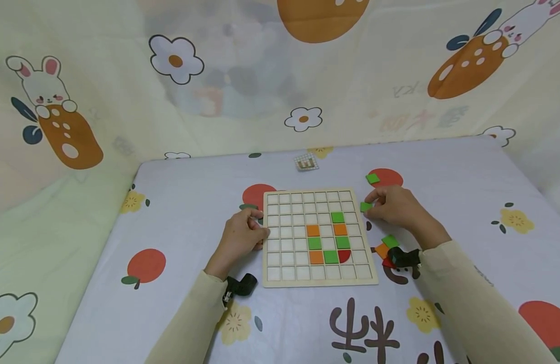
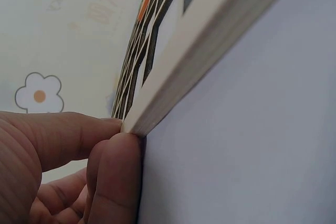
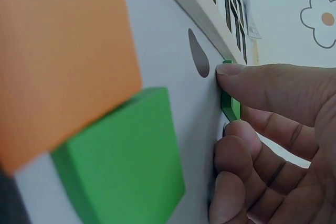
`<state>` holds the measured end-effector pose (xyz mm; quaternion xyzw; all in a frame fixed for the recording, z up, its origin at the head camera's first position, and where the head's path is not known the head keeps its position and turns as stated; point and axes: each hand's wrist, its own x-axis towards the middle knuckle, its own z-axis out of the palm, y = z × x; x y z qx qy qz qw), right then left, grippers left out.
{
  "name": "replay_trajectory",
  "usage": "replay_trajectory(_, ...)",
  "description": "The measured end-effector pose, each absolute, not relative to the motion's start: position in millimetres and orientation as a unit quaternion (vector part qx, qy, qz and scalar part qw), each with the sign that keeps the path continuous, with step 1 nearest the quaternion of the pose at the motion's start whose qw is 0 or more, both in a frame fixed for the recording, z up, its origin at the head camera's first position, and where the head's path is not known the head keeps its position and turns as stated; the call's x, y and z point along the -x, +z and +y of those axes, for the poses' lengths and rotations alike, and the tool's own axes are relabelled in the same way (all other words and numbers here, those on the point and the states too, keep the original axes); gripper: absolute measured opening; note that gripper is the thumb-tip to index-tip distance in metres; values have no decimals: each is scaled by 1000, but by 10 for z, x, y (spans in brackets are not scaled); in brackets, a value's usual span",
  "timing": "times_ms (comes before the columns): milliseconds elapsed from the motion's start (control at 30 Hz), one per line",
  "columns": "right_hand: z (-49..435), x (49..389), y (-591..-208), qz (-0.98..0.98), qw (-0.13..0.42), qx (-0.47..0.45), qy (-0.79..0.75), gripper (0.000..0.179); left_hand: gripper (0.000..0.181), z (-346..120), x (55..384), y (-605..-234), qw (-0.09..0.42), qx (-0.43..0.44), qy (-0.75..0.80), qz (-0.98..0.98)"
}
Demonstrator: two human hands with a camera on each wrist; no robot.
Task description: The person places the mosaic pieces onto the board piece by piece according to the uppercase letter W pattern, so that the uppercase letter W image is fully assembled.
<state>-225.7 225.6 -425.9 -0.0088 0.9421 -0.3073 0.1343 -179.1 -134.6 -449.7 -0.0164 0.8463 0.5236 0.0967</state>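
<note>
Right hand [image 1: 391, 207]: closed to a thumb-and-fingertip pinch, with green tile [image 1: 365, 207] in hold.
Green tile: just beside the right edge of board [image 1: 321, 283], towards the far end; cannot tell whether resting on tabletop [image 1: 193, 212] or slightly raised.
Left hand [image 1: 241, 232]: nearly closed, pinching the board's left edge between thumb and curled finger, apparently for steadiness.
Board: flat on tabletop; right of centre, filled with three orange squares [image 1: 313, 230], four green squares [image 1: 314, 243] and one rounded red piece [image 1: 344, 256].
Step in hand: by the look of it, picking up green tile for a cell.
Next move: probably calling for a lift over the rim, square alignment with a cell, then release.
Card [image 1: 306, 162]: beyond the board's far edge, printed with a small grid.
Spare tile [image 1: 373, 178]: green, beyond right hand, on a printed red fruit.
Loose cluster [image 1: 390, 241]: green, orange and red, close to right wrist; red partly hidden by wrist camera [image 1: 404, 257].
In the way: raised rim and cell ridges; neighbouring green square easily nudged.
</note>
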Motion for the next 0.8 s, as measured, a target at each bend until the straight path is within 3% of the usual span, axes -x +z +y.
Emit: replay_trajectory(800, 2293, 2197, -4247, 953, 89, 25, -288, 20, 38, -1333, 1784, -4496, 100, 22, 527, 844)
